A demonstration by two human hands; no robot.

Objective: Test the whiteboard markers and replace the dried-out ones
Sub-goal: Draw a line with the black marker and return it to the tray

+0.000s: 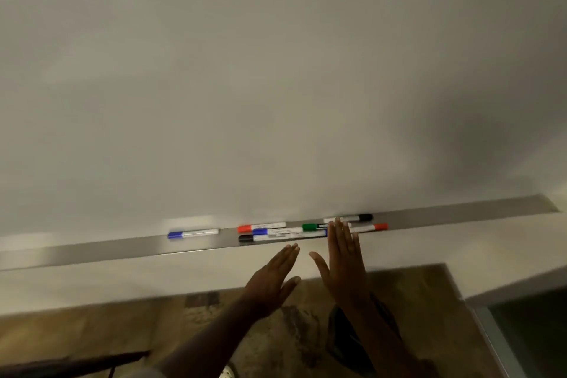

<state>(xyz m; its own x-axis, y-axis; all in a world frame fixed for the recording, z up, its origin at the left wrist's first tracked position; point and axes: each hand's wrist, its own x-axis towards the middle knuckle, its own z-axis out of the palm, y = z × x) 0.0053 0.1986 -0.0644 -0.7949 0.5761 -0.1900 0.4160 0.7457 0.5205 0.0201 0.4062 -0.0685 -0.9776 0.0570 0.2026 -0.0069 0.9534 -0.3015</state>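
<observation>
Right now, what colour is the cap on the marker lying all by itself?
Blue. The lone marker shows best in the head view.

Wall, patterned floor and dark edges around the board

A pale wall (pixel 460 252) runs as a band across the view and steps forward at the right into a lighter corner. Below it lies a brown, mottled floor (pixel 276 331) with a darker squarish patch (pixel 201 301) near the wall's foot. At the lower right a grey frame (pixel 491 334) slants beside a dark opening (pixel 537 331). A dark bar (pixel 76 364) crosses the lower left corner, blurred.
</observation>
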